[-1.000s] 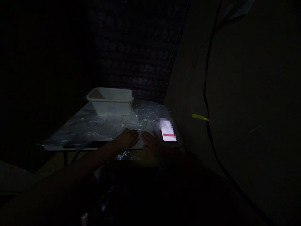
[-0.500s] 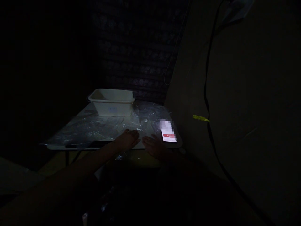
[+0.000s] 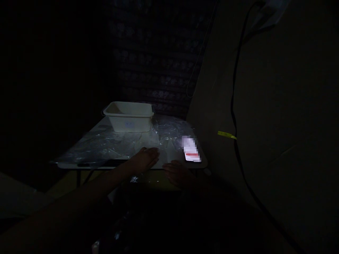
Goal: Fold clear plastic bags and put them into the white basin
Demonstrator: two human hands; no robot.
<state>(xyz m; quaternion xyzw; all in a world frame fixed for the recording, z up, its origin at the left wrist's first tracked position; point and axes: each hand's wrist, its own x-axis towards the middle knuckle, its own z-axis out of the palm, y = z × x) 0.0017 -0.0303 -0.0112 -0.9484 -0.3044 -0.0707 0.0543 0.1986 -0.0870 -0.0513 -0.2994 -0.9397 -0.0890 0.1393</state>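
Observation:
In the dim light, my left hand [image 3: 144, 159] rests over the near edge of a white table [image 3: 169, 157], its fingers stretched out toward the right on or just above crumpled clear plastic sheeting [image 3: 106, 143]. My right hand [image 3: 176, 173] is at the same edge, a little nearer to me, with its fingers extended toward the left. Neither hand shows anything held. A lit phone [image 3: 191, 150] lies just beyond my right hand, its screen bright with a red bar. Behind my left hand stands a white plastic tub [image 3: 129, 121] on the sheeting.
A black cable [image 3: 233, 91] with a yellow tag [image 3: 225, 134] hangs along the wall [image 3: 280, 106] on the right. A dark patterned curtain or blind [image 3: 159, 70] is behind the table. Below the edge are shiny bits of plastic [image 3: 134, 179]; the floor is too dark to make out.
The whole view has shifted slightly, so the table and tub appear a little lower and farther right. My right hand has drawn back slightly toward me; my left hand has barely moved.

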